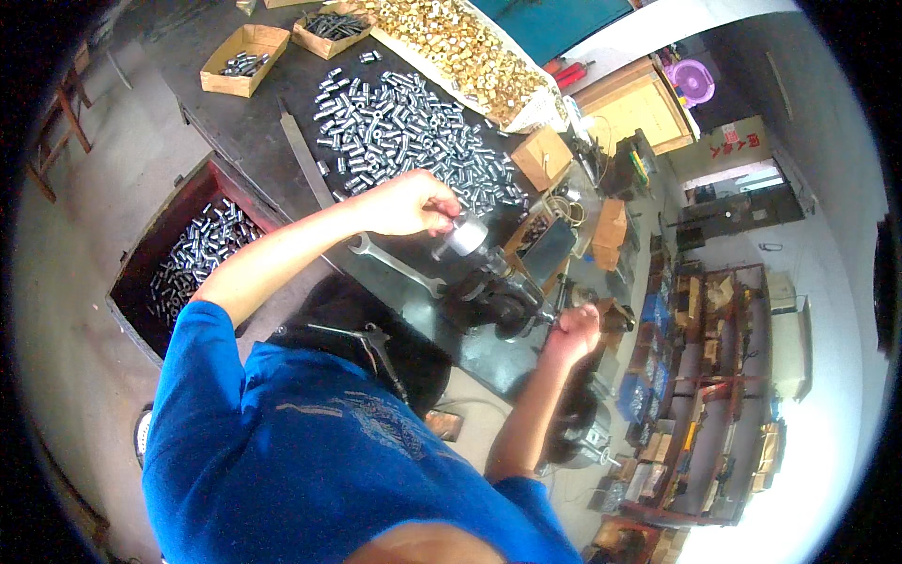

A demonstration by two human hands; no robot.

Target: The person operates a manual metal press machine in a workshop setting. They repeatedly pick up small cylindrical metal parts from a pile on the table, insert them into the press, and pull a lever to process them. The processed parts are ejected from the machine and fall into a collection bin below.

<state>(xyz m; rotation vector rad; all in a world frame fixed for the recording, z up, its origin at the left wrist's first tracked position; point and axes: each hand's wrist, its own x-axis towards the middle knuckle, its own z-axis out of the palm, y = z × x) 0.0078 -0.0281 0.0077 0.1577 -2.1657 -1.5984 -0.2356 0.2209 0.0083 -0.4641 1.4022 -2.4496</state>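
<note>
A small dark bench machine with a silver cylindrical head stands at the front of the dark workbench. My left hand is at the left end of that head, fingers pinched together; whatever lies between them is too small to tell. At the machine's right end my right hand is closed around a handle. An open-ended wrench lies on the bench just left of the machine. Beyond my left hand spreads a heap of short silver metal sleeves.
Brass fittings fill a long tray behind the heap. A flat file and small cardboard boxes lie to the left. Below the bench's left edge is a bin of metal parts. Loaded shelves stand at right.
</note>
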